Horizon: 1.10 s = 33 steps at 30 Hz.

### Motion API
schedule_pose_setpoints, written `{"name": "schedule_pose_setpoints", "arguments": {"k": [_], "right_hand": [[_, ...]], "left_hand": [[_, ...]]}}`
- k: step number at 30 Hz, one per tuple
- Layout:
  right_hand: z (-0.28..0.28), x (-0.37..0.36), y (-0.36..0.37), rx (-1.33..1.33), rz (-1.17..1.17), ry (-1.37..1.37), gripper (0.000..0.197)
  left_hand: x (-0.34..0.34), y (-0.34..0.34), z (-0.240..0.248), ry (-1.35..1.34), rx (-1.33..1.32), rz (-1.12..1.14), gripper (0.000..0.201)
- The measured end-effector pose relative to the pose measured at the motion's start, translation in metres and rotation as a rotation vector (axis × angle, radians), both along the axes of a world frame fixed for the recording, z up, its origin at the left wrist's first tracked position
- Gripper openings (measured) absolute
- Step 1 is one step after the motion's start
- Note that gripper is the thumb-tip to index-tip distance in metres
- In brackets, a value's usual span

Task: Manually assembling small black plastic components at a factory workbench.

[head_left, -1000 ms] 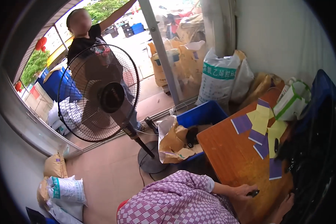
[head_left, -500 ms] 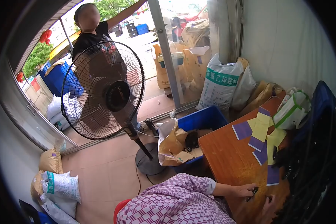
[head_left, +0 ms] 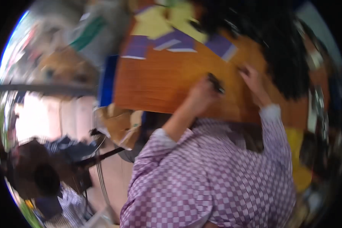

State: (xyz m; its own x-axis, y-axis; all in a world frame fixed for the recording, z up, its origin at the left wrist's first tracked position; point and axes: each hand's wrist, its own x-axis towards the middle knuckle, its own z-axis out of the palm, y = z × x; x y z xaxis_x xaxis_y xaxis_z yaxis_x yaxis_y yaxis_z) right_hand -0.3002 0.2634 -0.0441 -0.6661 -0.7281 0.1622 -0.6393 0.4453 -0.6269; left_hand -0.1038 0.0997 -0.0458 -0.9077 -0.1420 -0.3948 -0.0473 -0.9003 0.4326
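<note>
My left hand [head_left: 204, 95] is over the wooden table [head_left: 159, 81], closed round a small black piece [head_left: 216, 83]. Motion blur hides what kind of piece it is. To its right, my right hand [head_left: 254, 80] is held with thumb and forefinger pinched together. A dark speck shows at those fingertips, too smeared to name. The two hands are apart. Beyond them lie several yellow-and-purple cards [head_left: 135, 47], the closest one [head_left: 221, 46] just past my right hand. Beside that hand on the right rises a large heap of glossy black pieces [head_left: 288, 64].
A blue bin [head_left: 109, 81] stands against the table's left edge, with a torn brown paper sack [head_left: 121, 123] in front. Farther left is a dark standing fan [head_left: 45, 176]. White and brown sacks [head_left: 98, 34] lie beyond the bin. Something yellow [head_left: 296, 159] hangs at my right.
My view has swung right toward the table, bringing both forearms into the picture and smearing it. The black piece is still in my left hand. The person in the doorway cannot be made out now.
</note>
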Motion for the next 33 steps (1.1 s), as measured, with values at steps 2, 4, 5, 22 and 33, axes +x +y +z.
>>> {"name": "schedule_pose_setpoints", "arguments": {"k": [2,4,5,22,33], "right_hand": [[-0.001,-0.003,-0.003,-0.043,0.017,0.113,0.016],[0.001,0.001,0.003,-0.108,-0.048,-0.062,0.013],[0.012,0.011,0.005,-0.075,-0.081,-0.063,0.013],[0.077,0.089,0.038,-0.200,-0.284,-0.844,0.006],[0.083,0.083,0.052,-0.059,-0.001,-0.579,0.009]], "left_hand": [[0.000,-0.004,0.009,0.074,-0.049,-0.070,0.024],[-0.002,0.002,0.018,0.080,0.019,-0.122,0.027],[-0.004,0.002,0.020,0.088,-0.029,-0.137,0.026],[-0.011,0.044,0.025,0.187,-0.134,-0.298,0.036],[-0.018,0.051,0.018,0.208,-0.085,-0.383,0.034]]}}
